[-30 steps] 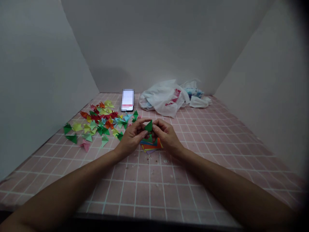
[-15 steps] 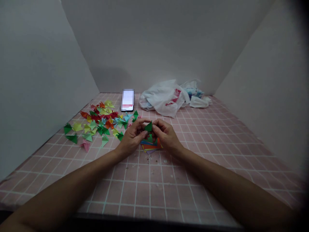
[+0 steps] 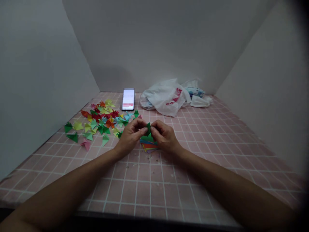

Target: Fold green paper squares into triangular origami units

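A small piece of folded green paper (image 3: 148, 129) is pinched between both hands, just above the table. My left hand (image 3: 131, 135) grips its left side with thumb and forefinger; my right hand (image 3: 165, 135) pinches the right side the same way. Fingers cover much of the paper, so its exact folded shape is partly hidden. Beneath the hands lies a stack of coloured paper sheets (image 3: 151, 146), green on top with blue, orange, yellow and purple edges showing. To the left, many folded paper pieces (image 3: 103, 129) in red, yellow, green, blue and pink lie in a loose pile.
A phone with a lit screen (image 3: 128, 99) stands behind the folded pieces. White plastic bags (image 3: 166, 96) lie crumpled at the back. A pink checked cloth (image 3: 205, 145) covers the table, and pale walls (image 3: 154, 45) enclose it on three sides.
The green paper has turned from a wide triangle facing me to a narrower, upright shape. Both hands' fingertips have come closer together around it.
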The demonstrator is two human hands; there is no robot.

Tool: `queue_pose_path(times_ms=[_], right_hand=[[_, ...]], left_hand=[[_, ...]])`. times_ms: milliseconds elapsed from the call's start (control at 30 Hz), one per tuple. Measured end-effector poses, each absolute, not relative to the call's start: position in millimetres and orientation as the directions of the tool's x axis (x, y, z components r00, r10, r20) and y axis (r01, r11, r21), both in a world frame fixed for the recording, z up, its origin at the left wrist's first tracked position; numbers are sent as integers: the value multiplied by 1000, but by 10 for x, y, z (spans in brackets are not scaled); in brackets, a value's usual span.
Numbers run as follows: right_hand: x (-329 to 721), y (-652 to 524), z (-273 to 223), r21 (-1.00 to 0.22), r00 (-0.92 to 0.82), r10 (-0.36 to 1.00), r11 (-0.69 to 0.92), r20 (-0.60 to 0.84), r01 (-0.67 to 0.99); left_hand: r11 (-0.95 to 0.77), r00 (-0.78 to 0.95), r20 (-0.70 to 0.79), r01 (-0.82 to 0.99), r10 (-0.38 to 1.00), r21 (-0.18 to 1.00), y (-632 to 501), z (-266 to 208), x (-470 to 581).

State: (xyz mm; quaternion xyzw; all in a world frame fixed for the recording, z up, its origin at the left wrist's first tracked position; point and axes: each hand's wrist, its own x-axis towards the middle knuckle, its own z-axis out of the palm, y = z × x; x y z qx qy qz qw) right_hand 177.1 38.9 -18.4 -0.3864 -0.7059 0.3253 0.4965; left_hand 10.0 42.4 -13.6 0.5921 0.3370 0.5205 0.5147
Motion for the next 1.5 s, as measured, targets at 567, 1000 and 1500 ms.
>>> queue_pose_path(times_ms=[567,1000,1500], right_hand=[[1760,436,-213,-950,-191,934,311,302,15],[1757,399,-242,-879,-126,897,441,424,182],[1757,415,-229,-942,-179,924,332,337,-55]], left_hand=[[-202,197,215,-82,957,976,433,-128,106],[-293,197,292,-24,936,956,385,-102,142],[-243,190,252,-73,949,967,409,-120,116]])
